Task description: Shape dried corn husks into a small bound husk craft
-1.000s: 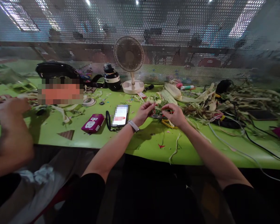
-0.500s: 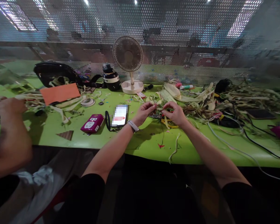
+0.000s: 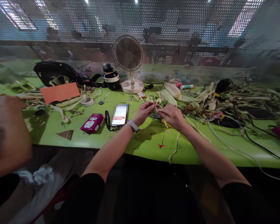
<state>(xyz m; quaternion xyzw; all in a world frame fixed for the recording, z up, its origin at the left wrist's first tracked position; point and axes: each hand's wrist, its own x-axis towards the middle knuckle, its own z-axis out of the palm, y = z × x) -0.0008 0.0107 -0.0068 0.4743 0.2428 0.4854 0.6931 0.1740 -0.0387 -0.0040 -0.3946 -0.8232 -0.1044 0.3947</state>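
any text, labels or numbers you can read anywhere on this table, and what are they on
No text can be read anywhere.
Phone: the screen is blurred out.
Magenta device: white markings, too small to read.
Small tag by the fan base: a red mark, too small to read.
Orange sheet: no print shows.
Left hand and right hand pinch a pale leaf strip, which is unmarked.

The person is wearing black short sleeves, ending near each elbow; forearms are showing bare; a watch point(image 3: 133, 125) with a pale grey band is circling the left wrist; both hands are going ungloved and ringless.
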